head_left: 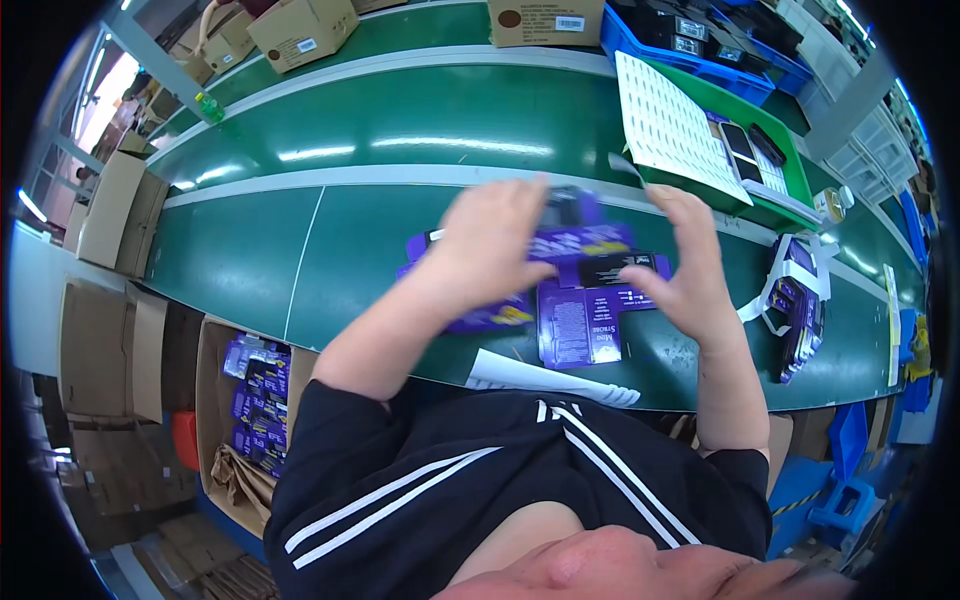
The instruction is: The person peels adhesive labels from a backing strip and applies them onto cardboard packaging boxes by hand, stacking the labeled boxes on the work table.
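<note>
A small purple and black printed box [585, 238], smeared by motion, is raised above the green bench between my hands. My left hand [490, 240] grips its left end, fingers at the far side and thumb at the near side; that end is hidden. To the right of the box is my right hand [690, 260], open, with its thumb and fingers spread apart. Below them an unfolded purple carton [580, 325] lies flat with printed panels showing. More purple cartons [490, 318] lie partly under my left forearm.
A white paper sheet [550, 382] lies at the near edge. Bundled purple cartons with a white strap [797, 300] lie at right. A green bin [795, 170] holds phones and a printed sheet. Purple boxes fill a cardboard box [208, 400] at lower left. Blue crates [620, 38] stand behind.
</note>
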`<action>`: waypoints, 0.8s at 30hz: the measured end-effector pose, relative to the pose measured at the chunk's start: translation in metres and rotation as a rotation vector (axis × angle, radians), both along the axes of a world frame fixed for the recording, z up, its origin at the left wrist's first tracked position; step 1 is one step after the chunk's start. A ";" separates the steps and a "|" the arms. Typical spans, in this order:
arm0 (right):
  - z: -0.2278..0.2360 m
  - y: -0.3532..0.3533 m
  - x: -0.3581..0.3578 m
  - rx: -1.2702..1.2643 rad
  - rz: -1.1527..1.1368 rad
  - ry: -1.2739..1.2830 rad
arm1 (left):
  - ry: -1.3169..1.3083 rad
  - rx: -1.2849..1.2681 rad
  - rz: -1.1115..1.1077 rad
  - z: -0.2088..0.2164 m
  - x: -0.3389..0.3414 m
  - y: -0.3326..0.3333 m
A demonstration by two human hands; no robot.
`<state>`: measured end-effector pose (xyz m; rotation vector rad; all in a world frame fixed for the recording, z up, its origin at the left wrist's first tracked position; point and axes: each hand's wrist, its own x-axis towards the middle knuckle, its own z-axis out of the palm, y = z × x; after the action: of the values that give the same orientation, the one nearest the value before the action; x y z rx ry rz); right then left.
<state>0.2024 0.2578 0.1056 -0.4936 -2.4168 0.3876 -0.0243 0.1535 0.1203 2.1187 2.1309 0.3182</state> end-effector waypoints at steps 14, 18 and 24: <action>-0.071 -0.002 0.006 -0.990 -0.292 0.531 | 0.211 0.181 0.009 -0.092 -0.045 -0.004; -0.088 0.001 -0.008 -0.890 -0.319 0.387 | -0.108 0.229 -0.324 -0.083 0.011 0.001; -0.091 0.000 -0.015 -0.805 -0.366 0.212 | -0.147 0.227 -0.395 -0.095 0.030 -0.009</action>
<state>0.1878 0.2580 0.0149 -1.1461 -1.8348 1.1823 0.0054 0.1441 0.0248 2.4854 1.6147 0.6712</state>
